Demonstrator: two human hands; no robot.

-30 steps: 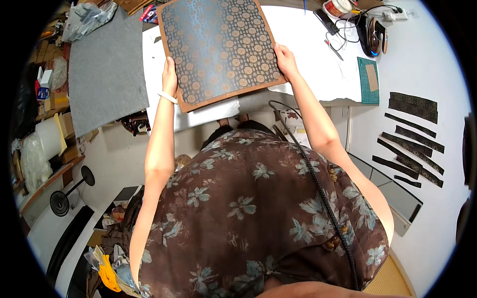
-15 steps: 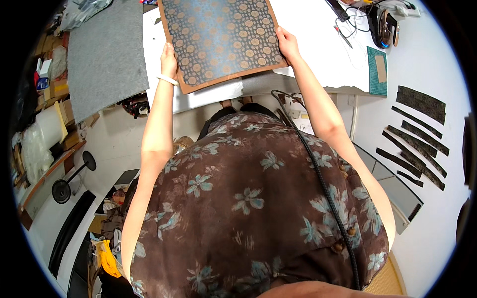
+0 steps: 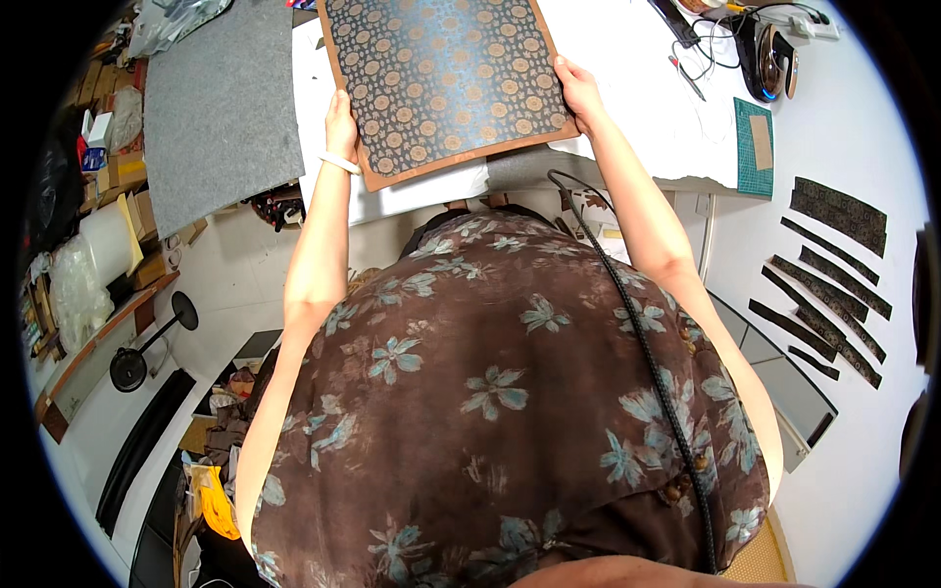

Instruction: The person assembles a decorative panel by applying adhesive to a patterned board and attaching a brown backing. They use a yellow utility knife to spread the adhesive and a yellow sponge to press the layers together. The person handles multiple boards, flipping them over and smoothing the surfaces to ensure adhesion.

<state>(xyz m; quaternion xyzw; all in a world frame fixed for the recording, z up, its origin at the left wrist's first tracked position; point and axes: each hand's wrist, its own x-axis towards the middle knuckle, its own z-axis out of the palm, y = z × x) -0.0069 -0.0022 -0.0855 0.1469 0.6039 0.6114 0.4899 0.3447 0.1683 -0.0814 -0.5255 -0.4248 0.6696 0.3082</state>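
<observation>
A flat rectangular panel [image 3: 446, 83] is held over the worktable, its far end cut off by the top of the view. Dark blue-grey patterned material with bronze round medallions covers its face, inside a plain brown border. My left hand [image 3: 340, 125], with a white bangle at the wrist, grips the left edge near the front corner. On the opposite edge my right hand [image 3: 578, 90] is closed, thumb on top and the other fingers hidden beneath. The panel tilts slightly, its near edge overhanging the table's front.
A grey felt sheet [image 3: 221, 118] covers the table's left part. An iron [image 3: 774, 64], cables and a green cutting mat [image 3: 755, 147] lie at the right. Dark patterned strips [image 3: 828, 304] hang on the right wall. A black cord [image 3: 647, 363] runs down over my shirt.
The whole scene has shifted slightly right and down in the view. Both hands keep their grip on the panel, and the sheen on its face looks a little different.
</observation>
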